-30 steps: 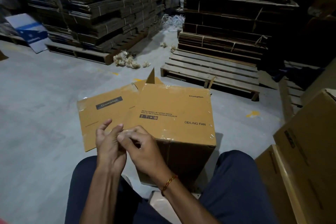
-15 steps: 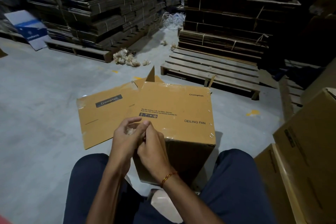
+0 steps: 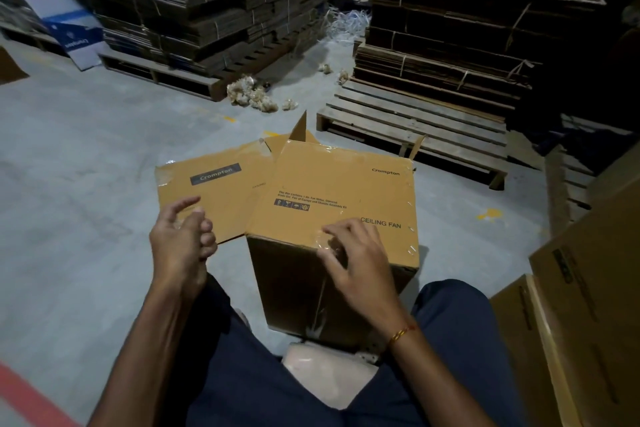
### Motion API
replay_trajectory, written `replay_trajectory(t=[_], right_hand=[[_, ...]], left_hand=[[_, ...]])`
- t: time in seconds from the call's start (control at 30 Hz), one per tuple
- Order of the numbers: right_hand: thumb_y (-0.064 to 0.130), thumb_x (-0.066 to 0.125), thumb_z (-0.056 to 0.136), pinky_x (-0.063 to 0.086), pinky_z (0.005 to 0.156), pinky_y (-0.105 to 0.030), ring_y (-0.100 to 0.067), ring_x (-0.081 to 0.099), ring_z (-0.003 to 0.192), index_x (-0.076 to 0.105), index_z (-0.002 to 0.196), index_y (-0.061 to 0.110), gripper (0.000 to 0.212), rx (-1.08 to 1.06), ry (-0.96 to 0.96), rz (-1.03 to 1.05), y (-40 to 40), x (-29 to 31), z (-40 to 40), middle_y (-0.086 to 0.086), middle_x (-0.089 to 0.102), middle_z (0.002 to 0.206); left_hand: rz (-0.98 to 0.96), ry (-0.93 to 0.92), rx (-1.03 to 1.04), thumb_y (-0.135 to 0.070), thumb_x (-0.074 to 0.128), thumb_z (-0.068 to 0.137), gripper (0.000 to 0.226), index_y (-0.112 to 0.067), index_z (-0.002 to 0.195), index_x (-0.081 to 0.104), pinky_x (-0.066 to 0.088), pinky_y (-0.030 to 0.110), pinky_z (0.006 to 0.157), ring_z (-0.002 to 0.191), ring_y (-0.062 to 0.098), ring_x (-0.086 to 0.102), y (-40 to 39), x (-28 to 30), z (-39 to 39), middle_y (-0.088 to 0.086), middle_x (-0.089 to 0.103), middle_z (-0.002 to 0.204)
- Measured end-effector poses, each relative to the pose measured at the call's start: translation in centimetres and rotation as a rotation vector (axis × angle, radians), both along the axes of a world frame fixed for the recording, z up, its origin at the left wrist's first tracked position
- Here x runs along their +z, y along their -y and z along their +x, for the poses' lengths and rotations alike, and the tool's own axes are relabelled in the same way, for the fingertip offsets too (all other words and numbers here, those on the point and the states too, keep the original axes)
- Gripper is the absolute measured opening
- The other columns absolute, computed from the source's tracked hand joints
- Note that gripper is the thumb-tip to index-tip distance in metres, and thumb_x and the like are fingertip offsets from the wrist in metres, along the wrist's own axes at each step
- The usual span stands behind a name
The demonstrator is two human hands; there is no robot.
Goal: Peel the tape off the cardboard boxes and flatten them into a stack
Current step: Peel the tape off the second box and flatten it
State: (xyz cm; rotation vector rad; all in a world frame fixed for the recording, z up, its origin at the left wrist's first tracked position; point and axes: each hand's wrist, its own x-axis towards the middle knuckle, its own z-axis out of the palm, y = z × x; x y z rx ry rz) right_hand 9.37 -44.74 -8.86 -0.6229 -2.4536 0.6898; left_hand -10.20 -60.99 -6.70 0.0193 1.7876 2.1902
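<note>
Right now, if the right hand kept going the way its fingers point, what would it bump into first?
Probably nothing new: the right hand already has its fingertips on the clear tape at the near top edge of the ceiling fan box. Going on, it would slide over the box top.

We are looking at a grey concrete floor [image 3: 86, 156]. A ceiling fan box [image 3: 332, 204] is standing on it, a flattened carton [image 3: 214, 198] is lying just beside, and wooden pallets [image 3: 415, 128] and crumpled tape wads [image 3: 252, 97] are lying farther off.
</note>
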Motion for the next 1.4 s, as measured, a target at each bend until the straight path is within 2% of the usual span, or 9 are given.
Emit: replay_trajectory(t=[0.13,0.23,0.33,0.47,0.7,0.9,1.1,1.27,1.4], right_hand=[[0.058,0.065,0.088,0.040,0.105,-0.038,-0.017,0.034,0.129,0.046,0.145,0.026,0.068,0.037,0.249,0.091,-2.1,-0.3,-0.6,0.007,0.041,0.141],[0.064,0.062,0.087,0.031,0.106,-0.040,-0.019,0.029,0.133,0.044,0.144,0.036,0.066,0.072,0.336,0.181,-3.0,-0.2,-1.3,0.008,0.036,0.148],[0.060,0.063,0.089,0.027,0.105,-0.041,-0.018,0.029,0.132,0.051,0.137,0.042,0.053,0.088,0.325,0.206,-3.8,-0.2,-1.6,0.009,0.037,0.146],[0.058,0.069,0.085,0.028,0.099,-0.038,-0.015,0.030,0.128,0.058,0.126,0.044,0.044,0.100,0.289,0.167,-5.1,0.0,-2.0,0.012,0.042,0.135],[0.046,0.057,0.098,0.025,0.092,-0.037,-0.010,0.034,0.119,0.067,0.112,0.036,0.020,0.161,0.278,-0.082,-7.7,1.6,-2.8,0.013,0.050,0.120],[0.029,0.057,0.101,0.048,0.087,-0.039,-0.017,0.049,0.100,0.067,0.105,0.018,0.015,0.247,0.347,0.275,-8.5,2.2,-3.3,0.002,0.058,0.107],[0.030,0.041,0.107,0.048,0.083,-0.035,-0.013,0.040,0.093,0.056,0.113,0.016,0.021,0.309,0.479,0.517,-8.8,2.1,-3.5,-0.001,0.052,0.112],[0.030,0.042,0.107,0.039,0.083,-0.030,-0.014,0.044,0.093,0.054,0.098,0.017,0.019,0.401,0.430,0.146,-9.5,3.5,-2.4,0.004,0.052,0.099],[0.024,0.050,0.104,0.043,0.088,-0.030,-0.012,0.051,0.104,0.059,0.117,0.022,0.016,0.316,0.290,-0.025,-9.2,2.8,-1.1,0.011,0.061,0.112]], left_hand=[[-0.189,-0.068,-0.074,-0.058,0.051,0.098,0.054,-0.009,0.077,0.058,0.020,0.019,0.042,0.039,0.011,0.030,-1.4,-0.1,1.2,-0.002,0.038,0.049],[-0.448,-0.423,-0.072,-0.060,0.045,0.099,0.062,-0.008,0.069,0.059,0.034,0.030,0.051,0.053,0.018,0.046,-2.0,-0.6,2.0,0.001,0.052,0.056],[-0.759,-0.799,-0.220,-0.052,0.047,0.101,0.038,-0.026,0.115,0.071,0.049,0.033,0.065,0.069,0.017,0.060,-2.1,-1.1,1.6,-0.005,0.063,0.070],[-1.104,-0.901,-0.581,-0.065,0.044,0.096,0.062,-0.054,0.152,0.021,0.056,0.040,0.077,0.085,0.024,0.064,-2.5,-3.2,0.7,0.000,0.069,0.091],[-1.060,-0.996,-0.528,-0.079,0.020,0.086,0.070,-0.054,0.152,0.014,0.058,0.039,0.067,0.082,0.025,0.067,-4.4,-4.6,0.9,0.003,0.073,0.099],[-1.047,-1.003,-0.507,-0.078,0.019,0.085,0.071,-0.054,0.152,0.019,0.056,0.037,0.067,0.083,0.026,0.067,-5.4,-4.8,1.5,0.004,0.074,0.100],[-1.064,-1.015,-0.511,-0.075,0.023,0.088,0.069,-0.052,0.153,0.021,0.052,0.033,0.064,0.084,0.025,0.067,-5.7,-4.7,1.5,0.004,0.073,0.100],[-1.041,-0.988,-0.487,-0.077,0.020,0.087,0.070,-0.052,0.153,0.019,0.057,0.037,0.066,0.084,0.027,0.067,-5.4,-4.9,0.9,0.004,0.073,0.100],[-1.058,-0.979,-0.499,-0.074,0.021,0.089,0.068,-0.052,0.153,0.019,0.055,0.038,0.068,0.087,0.030,0.067,-5.9,-4.6,1.2,0.005,0.073,0.100]])
